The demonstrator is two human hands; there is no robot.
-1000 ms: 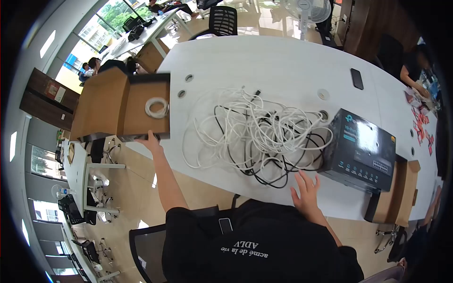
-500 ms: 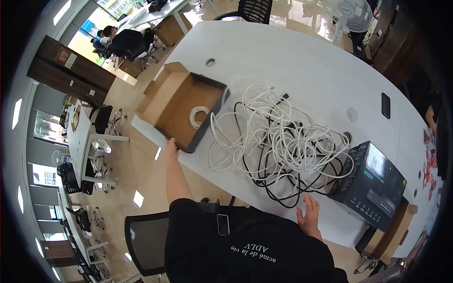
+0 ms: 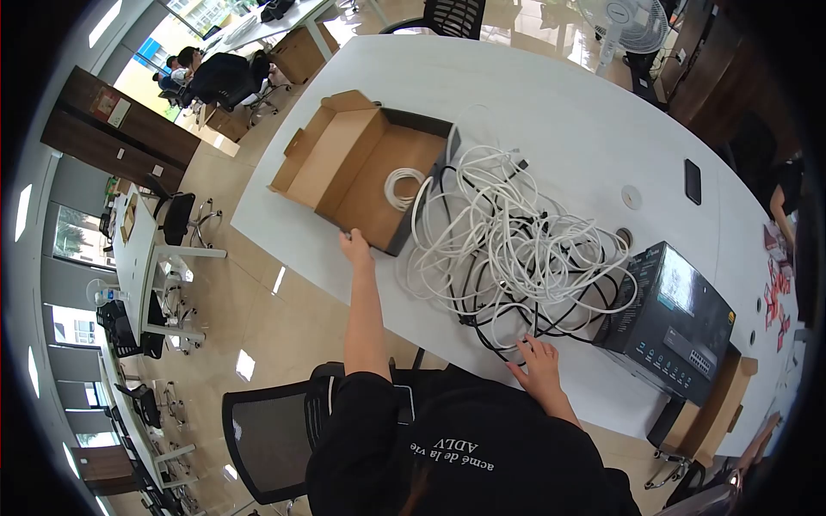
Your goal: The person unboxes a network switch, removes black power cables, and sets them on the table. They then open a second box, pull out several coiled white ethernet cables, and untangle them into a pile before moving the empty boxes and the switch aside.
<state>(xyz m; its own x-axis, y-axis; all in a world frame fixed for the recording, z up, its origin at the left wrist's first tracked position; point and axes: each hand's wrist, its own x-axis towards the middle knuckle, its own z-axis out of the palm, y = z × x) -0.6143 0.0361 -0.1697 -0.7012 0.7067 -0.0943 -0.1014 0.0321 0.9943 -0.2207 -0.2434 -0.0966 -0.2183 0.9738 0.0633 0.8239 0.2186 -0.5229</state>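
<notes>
Open box [image 3: 368, 182] w/ 1 white coil [image 3: 390, 191] just slid in from the worktop [image 3: 533, 95] edge — now right by the cables [image 3: 516, 249], mid frame. L hand [image 3: 356, 248] at its low corner, arm straight. R hand [image 3: 539, 365] now at cables' low end, fingers bent — can't tell if either grip's tight.

An open box [image 3: 366, 193], white coil [image 3: 391, 187] inside, lies beside tangled white and black cables [image 3: 527, 241].
</notes>
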